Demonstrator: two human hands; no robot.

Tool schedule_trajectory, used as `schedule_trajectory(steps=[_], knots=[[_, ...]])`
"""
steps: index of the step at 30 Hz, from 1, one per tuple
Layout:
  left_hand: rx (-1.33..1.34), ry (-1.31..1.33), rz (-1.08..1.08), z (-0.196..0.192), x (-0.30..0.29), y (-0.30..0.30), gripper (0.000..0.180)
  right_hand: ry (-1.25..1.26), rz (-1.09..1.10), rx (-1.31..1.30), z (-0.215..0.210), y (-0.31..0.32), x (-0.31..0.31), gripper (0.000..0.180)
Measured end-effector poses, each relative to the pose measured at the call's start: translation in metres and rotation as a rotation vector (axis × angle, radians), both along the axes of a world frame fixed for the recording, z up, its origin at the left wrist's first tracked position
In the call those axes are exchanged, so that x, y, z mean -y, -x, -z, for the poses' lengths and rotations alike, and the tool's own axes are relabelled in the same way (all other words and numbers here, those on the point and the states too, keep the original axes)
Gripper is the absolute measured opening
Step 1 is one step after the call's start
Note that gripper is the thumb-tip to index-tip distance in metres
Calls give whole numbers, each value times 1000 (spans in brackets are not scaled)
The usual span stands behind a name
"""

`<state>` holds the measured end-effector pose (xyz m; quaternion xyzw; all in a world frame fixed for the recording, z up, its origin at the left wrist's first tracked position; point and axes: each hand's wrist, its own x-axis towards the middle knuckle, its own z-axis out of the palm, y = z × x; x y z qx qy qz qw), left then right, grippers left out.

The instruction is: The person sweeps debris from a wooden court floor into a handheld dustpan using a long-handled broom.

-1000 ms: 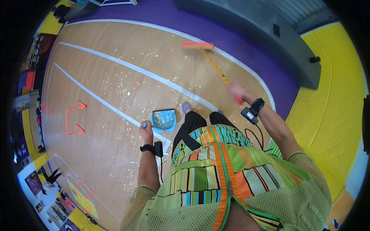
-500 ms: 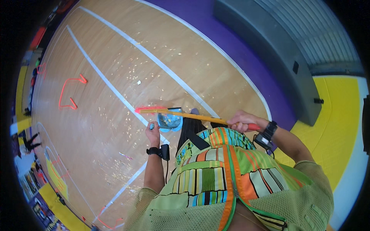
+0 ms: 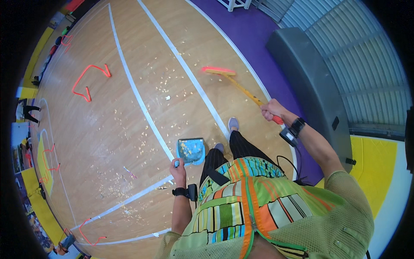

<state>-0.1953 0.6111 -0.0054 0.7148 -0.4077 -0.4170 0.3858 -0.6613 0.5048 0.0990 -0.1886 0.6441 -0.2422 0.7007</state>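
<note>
So, head view, the only one: my right hand was closed round the red grip end of the orange broom, arm stretched out to the right. My left hand was wrapped round the upright handle of the blue dustpan, which sat on the wood floor just left of my feet and already had some scraps in it.

The broom's long axis ran from my right hand out to the far left, stick slanting down to the floor; its pink-orange bristle head pointed away from me and lay just right of a white court line. The dustpan's open mouth looked to face away from me, though I couldn't tell its tilt for sure.

Risks, as I judged them: the bristle head was well apart from the pan, so a long one-handed pull could scatter the crumbs sideways instead of gathering them. The pan could also tip and spill, being held only by the handle top. Loose scraps near my shoes might get trodden and spread.
</note>
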Motion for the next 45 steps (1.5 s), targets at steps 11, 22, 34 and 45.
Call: schedule_trajectory(steps=[11, 22, 34, 45], knots=[[-89, -13, -288, 1, 56, 32, 13, 167, -405, -239, 70, -7, 107, 26], [-49, 0, -481, -27, 109, 58, 11, -149, -862, 123, 6, 62, 143, 25], [-1, 22, -613, -44, 157, 13, 16, 64, -553, -46, -11, 13, 283, 23], [-89, 48, -539, -34, 257, -71, 15, 183, -379, -158, 43, -143, 425, 26]])
